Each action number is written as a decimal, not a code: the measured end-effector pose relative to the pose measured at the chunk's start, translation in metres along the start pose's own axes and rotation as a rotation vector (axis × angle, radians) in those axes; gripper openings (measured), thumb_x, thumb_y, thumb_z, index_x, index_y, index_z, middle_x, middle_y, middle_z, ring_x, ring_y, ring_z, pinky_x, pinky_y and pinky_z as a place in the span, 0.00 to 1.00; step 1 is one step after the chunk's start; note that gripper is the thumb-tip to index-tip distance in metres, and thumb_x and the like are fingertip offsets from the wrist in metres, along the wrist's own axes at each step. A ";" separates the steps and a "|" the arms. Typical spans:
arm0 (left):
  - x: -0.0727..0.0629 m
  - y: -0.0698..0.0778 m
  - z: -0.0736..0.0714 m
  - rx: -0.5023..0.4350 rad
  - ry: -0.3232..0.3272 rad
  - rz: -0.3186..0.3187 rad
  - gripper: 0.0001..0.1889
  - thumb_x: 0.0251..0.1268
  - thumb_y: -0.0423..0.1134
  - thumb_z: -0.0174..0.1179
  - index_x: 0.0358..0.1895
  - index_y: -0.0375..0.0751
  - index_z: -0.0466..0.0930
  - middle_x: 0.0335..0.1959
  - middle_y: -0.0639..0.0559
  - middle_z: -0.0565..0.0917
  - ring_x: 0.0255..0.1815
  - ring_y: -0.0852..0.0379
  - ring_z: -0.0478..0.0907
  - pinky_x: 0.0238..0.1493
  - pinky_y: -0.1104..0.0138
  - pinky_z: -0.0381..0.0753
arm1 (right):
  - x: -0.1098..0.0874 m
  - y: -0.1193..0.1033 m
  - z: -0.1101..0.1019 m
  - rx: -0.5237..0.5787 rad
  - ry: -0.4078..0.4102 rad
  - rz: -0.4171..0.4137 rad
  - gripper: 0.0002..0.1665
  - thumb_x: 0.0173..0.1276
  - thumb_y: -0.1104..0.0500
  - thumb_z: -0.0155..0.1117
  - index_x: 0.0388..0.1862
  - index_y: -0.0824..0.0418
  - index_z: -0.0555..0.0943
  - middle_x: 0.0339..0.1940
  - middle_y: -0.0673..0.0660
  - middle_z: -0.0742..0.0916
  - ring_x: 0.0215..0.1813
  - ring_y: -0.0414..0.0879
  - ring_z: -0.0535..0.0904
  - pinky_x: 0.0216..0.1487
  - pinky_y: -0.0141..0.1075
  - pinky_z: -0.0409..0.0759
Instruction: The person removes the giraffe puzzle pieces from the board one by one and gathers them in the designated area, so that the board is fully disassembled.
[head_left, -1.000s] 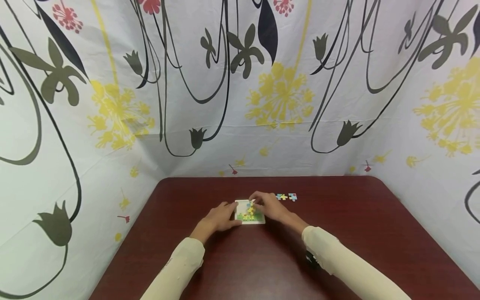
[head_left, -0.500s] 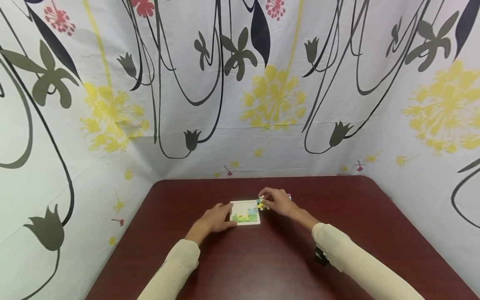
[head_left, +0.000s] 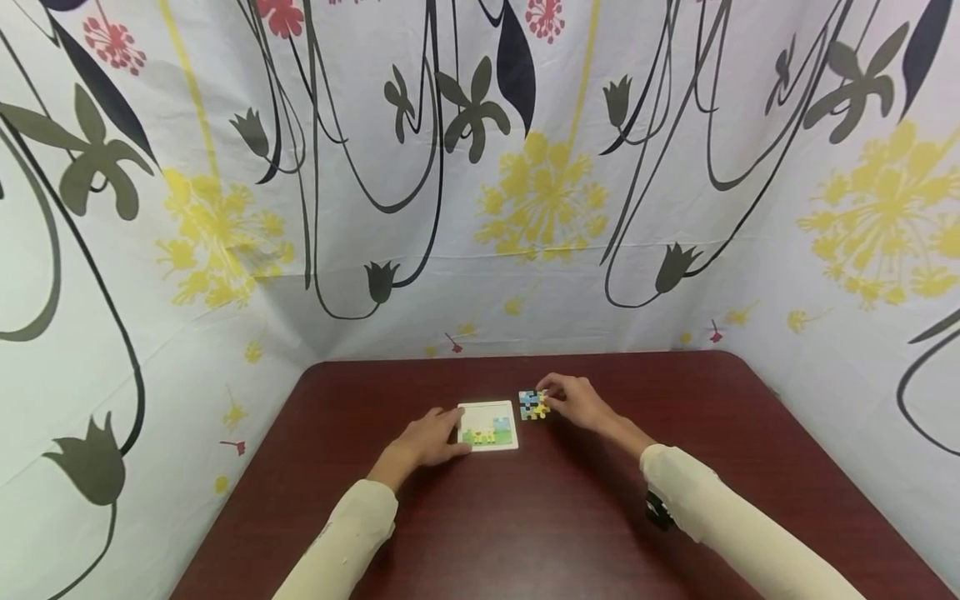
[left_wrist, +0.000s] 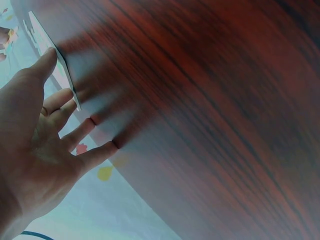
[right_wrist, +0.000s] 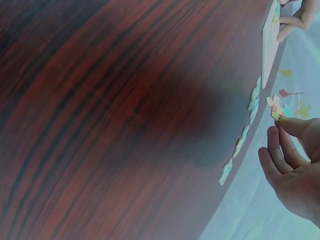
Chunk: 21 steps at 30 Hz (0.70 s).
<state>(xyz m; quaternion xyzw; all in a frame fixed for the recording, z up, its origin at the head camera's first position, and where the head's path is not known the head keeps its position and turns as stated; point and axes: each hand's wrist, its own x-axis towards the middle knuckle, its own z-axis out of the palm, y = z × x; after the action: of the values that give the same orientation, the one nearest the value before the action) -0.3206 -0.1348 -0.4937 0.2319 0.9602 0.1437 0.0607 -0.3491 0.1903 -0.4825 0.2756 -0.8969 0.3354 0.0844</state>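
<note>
A white-rimmed puzzle tray [head_left: 487, 427] lies at the middle of the table, its lower part filled with green, yellow and blue picture pieces and its upper part bare white. Against the tray's left side rests my left hand [head_left: 429, 437], thumb at the near corner and the other fingers spread along the edge and table. My right hand [head_left: 577, 402], just right of the tray, pinches a yellow jigsaw piece [right_wrist: 275, 107] between thumb and index finger. Beneath that hand, loose jigsaw pieces [head_left: 529, 400] lie close together, partly covered by the fingers. The right wrist view shows these loose pieces [right_wrist: 242, 140] edge-on in a row.
The dark red-brown table [head_left: 480, 525] has its far edge a little beyond the tray. A white cloth [head_left: 465, 308] with flower prints hangs behind and at both sides. A black band [head_left: 658, 510] sits under the right sleeve.
My right hand has lifted the yellow jigsaw piece from over the tray and carried it right, to the loose pieces. The left hand stays at the tray's left edge. The head view shifts slightly.
</note>
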 end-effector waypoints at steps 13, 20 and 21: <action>-0.001 0.002 -0.003 0.002 -0.005 0.005 0.28 0.72 0.58 0.64 0.67 0.46 0.72 0.60 0.45 0.78 0.71 0.42 0.70 0.61 0.41 0.74 | -0.006 0.023 -0.008 -0.081 -0.002 0.059 0.12 0.72 0.69 0.68 0.53 0.68 0.83 0.44 0.63 0.90 0.47 0.57 0.88 0.45 0.48 0.86; -0.001 0.002 -0.002 0.002 -0.006 0.004 0.29 0.72 0.58 0.65 0.67 0.46 0.72 0.61 0.45 0.78 0.71 0.42 0.70 0.62 0.41 0.74 | -0.010 0.029 -0.004 -0.097 -0.007 0.093 0.13 0.73 0.69 0.67 0.55 0.68 0.84 0.45 0.65 0.90 0.47 0.57 0.88 0.44 0.48 0.86; 0.000 0.002 -0.002 0.003 -0.007 0.004 0.29 0.72 0.58 0.65 0.67 0.46 0.73 0.60 0.46 0.78 0.70 0.43 0.70 0.61 0.42 0.74 | -0.010 0.030 -0.002 -0.103 -0.004 0.096 0.14 0.73 0.69 0.67 0.55 0.67 0.84 0.45 0.64 0.90 0.47 0.57 0.88 0.44 0.48 0.86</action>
<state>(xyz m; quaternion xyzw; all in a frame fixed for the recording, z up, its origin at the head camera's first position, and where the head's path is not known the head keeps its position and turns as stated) -0.3202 -0.1339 -0.4916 0.2344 0.9597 0.1417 0.0634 -0.3575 0.2150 -0.5009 0.2282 -0.9253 0.2919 0.0805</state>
